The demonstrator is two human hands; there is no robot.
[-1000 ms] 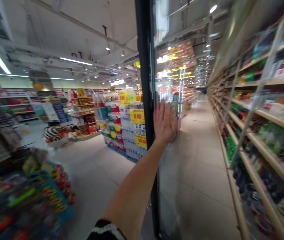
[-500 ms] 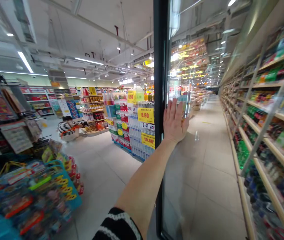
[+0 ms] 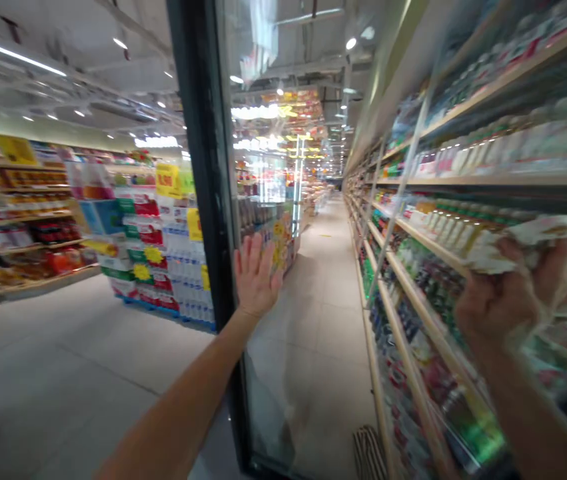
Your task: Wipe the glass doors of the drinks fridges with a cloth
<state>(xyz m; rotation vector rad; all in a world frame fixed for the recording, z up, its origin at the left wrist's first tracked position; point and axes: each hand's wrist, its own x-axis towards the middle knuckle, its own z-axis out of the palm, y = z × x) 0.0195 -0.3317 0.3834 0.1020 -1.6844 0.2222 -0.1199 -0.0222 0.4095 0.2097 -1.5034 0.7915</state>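
Observation:
My left hand (image 3: 257, 277) lies flat with its fingers spread against a glass door (image 3: 283, 360), close to the door's black frame (image 3: 208, 173). My right hand (image 3: 493, 303) is raised on the right, in front of drink shelves (image 3: 430, 313). Its fingers are closed on a pale, patterned cloth (image 3: 493, 255), bunched and blurred. A second hand shape beside it looks like a reflection in glass. Bottles fill the shelves behind the cloth, smeared by motion.
Left of the door, stacked drink packs (image 3: 148, 247) with yellow price signs (image 3: 168, 180) stand on a blue pallet. Farther left is a display shelf (image 3: 28, 227) of goods. A tiled floor (image 3: 63, 373) runs between. Black-and-white stripes show low in the door glass.
The view has swung right, so the door and my left hand sit farther left. My right hand with the cloth has come into view. My left hand stays on the glass.

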